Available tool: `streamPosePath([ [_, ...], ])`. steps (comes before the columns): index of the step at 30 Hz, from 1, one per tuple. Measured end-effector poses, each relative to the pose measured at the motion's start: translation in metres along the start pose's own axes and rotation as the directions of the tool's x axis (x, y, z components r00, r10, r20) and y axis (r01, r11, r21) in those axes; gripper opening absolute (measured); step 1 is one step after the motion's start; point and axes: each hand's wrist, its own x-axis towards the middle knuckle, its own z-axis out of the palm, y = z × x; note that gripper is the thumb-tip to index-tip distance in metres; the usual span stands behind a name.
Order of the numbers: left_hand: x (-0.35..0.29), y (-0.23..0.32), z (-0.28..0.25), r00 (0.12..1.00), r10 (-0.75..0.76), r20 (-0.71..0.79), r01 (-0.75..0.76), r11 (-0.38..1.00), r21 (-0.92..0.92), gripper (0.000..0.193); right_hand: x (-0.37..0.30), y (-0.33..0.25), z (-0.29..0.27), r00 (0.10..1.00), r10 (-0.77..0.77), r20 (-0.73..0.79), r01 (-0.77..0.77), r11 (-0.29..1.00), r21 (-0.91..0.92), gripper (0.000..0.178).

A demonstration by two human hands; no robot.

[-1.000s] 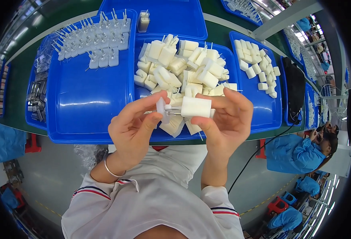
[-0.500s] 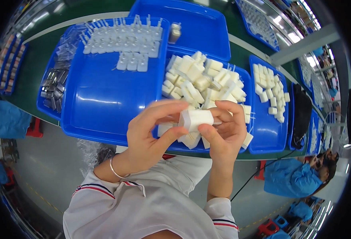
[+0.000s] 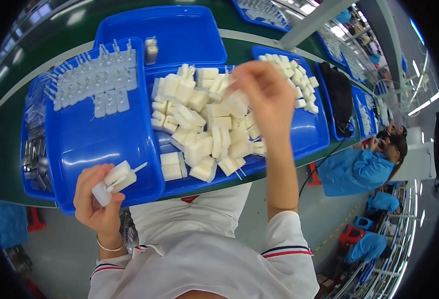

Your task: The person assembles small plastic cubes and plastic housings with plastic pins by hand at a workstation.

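Bordering grey floor [image 3: 70, 234], green bench [image 3: 7, 144] bears trays [image 3: 100, 142]; left hand [image 3: 94, 202] grips white block [image 3: 121, 174]; right hand [image 3: 268, 94] blurred, grip unclear

Cream rectangular blocks [image 3: 187, 117]: one held; more than twenty heaped, overlap preventing an exact count. Translucent white plastic plates with pins [image 3: 111, 102]: one held; three in the short front row; more than ten behind it. Rectangular blue plastic trays [image 3: 105, 139]: at least six on the green tabletop [image 3: 7, 137]. Thin silver bangle [image 3: 111, 249]: one.
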Motion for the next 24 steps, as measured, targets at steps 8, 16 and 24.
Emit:
streamPosePath([
  [8, 0.004, 0.008, 0.031, 0.919, -0.379, 0.111, 0.388, 0.816, -0.427, 0.039, 0.011, 0.118, -0.131, 0.973, -0.008, 0.229, 0.203, 0.495, -0.845, 0.026],
  [16, 0.008, 0.021, 0.066, 0.877, -0.355, 0.324, 0.476, 0.733, -0.486, 0.037, -0.037, 0.027, -0.073, 0.988, 0.133, 0.076, -0.143, 0.981, 0.134, 0.031],
  [24, 0.001, 0.025, 0.082, 0.904, -0.265, 0.336, 0.413, 0.744, -0.525, 0.04, -0.076, -0.003, -0.031, 0.972, -0.036, 0.232, -0.052, 0.932, 0.359, 0.042],
])
